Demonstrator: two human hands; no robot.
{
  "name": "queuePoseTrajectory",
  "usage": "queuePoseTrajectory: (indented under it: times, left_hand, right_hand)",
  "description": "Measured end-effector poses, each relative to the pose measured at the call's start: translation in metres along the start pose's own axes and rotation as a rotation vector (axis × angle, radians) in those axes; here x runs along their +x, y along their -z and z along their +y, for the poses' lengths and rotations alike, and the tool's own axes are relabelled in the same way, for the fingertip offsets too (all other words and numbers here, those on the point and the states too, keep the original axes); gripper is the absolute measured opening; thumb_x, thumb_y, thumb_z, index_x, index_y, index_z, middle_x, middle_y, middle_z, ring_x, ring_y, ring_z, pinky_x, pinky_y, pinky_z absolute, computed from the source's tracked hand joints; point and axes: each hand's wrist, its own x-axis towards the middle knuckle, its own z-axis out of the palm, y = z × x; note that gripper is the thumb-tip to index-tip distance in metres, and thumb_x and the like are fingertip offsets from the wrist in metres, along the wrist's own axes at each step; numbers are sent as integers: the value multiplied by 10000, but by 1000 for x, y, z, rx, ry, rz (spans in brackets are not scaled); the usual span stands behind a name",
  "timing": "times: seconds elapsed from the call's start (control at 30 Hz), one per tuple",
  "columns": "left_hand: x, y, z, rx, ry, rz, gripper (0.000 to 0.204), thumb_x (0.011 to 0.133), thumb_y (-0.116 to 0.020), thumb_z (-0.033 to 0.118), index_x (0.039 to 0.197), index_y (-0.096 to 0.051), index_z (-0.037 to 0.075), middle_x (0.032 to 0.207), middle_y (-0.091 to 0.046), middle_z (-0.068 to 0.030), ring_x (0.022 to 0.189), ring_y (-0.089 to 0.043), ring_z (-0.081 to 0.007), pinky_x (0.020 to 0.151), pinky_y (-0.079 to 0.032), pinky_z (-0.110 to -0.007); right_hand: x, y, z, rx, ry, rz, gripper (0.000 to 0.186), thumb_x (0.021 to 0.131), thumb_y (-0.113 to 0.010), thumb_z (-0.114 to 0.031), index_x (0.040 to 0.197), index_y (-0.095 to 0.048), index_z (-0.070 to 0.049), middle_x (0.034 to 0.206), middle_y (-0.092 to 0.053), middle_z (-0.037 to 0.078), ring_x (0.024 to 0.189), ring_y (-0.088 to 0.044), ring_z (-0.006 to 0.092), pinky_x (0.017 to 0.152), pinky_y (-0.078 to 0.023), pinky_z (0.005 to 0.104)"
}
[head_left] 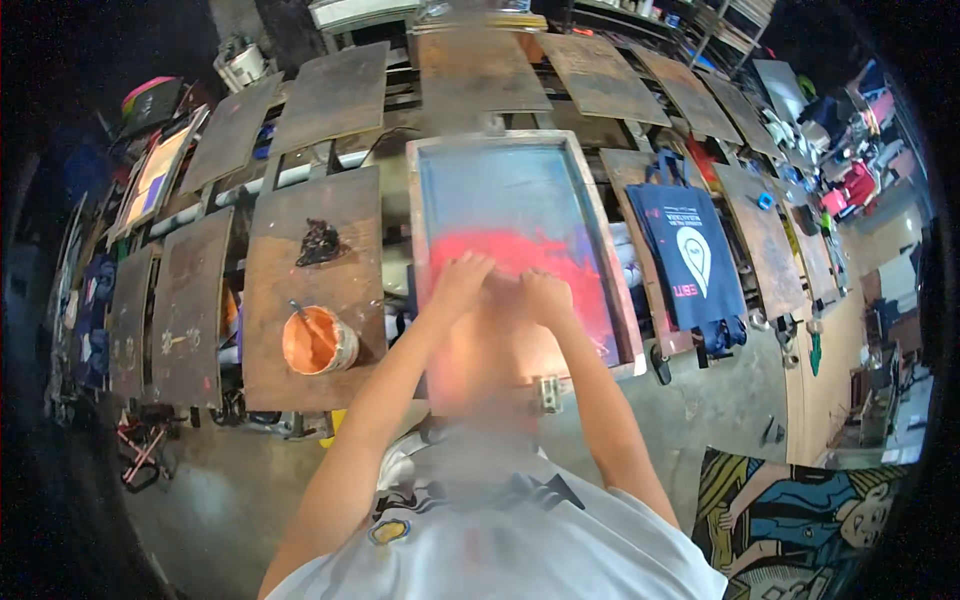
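Observation:
A wooden-framed printing screen point(592, 200) lies in front of me, its mesh smeared with bright red-pink ink point(470, 243). My left hand point(463, 282) and my right hand point(547, 297) are side by side over the mesh, fingers curled closed around a squeegee point(508, 288). The squeegee is mostly covered by my hands and blurred. To the left, a tub of orange-pink ink point(347, 345) with a stick in it stands on a wooden board point(270, 235). A dark crumpled lump point(318, 242) sits farther back on that board.
Right of the screen, a navy tote bag point(655, 235) with a white and pink print lies over another board point(672, 338). More flat boards point(335, 95) line the far side of the rack. A painted picture of a figure point(790, 520) is at the lower right.

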Motion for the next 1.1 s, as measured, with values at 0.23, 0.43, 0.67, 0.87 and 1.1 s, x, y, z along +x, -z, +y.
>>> queuePoseTrajectory:
  times: [0.23,0.43,0.67,0.87,1.1]
  left_hand:
    - [-63,-11,-8,58,184,65,576,680,-830,272,1158,-560,99,1128,-597,-89,1132,-525,-288,950,-423,-460]
    - [-35,-8,-17,174,6,84,605,662,-839,290,1180,-568,132,1133,-602,-45,1140,-533,-235,961,-406,-486]
    - [22,8,-6,124,-82,-207,583,670,-786,136,1223,-604,171,1219,-617,-19,1216,-526,-245,997,-380,-534]
    - [-12,-8,-22,13,-88,75,538,632,-854,216,1117,-626,168,1111,-620,-15,1104,-547,-227,903,-386,-465]
    - [-79,-1,19,-2,323,150,585,715,-814,262,1221,-555,122,1190,-581,-67,1185,-498,-285,961,-368,-501]
  right_hand:
    - [8,-1,-27,47,273,-222,397,665,-741,-348,940,-592,-104,934,-667,151,868,-664,373,715,-528,510]
    - [-24,13,-32,126,171,-63,375,689,-725,-316,938,-563,-87,922,-636,138,898,-634,370,719,-510,498]
    - [-43,3,-41,132,-155,120,413,684,-750,-247,999,-557,-62,963,-634,154,920,-629,378,756,-506,488]
    - [-24,-5,-31,24,-87,-20,457,679,-795,-316,993,-552,-90,977,-648,144,918,-644,357,768,-502,502]
    - [16,-12,-27,41,301,-221,415,646,-787,-334,951,-585,-138,963,-670,90,900,-674,305,813,-461,553]
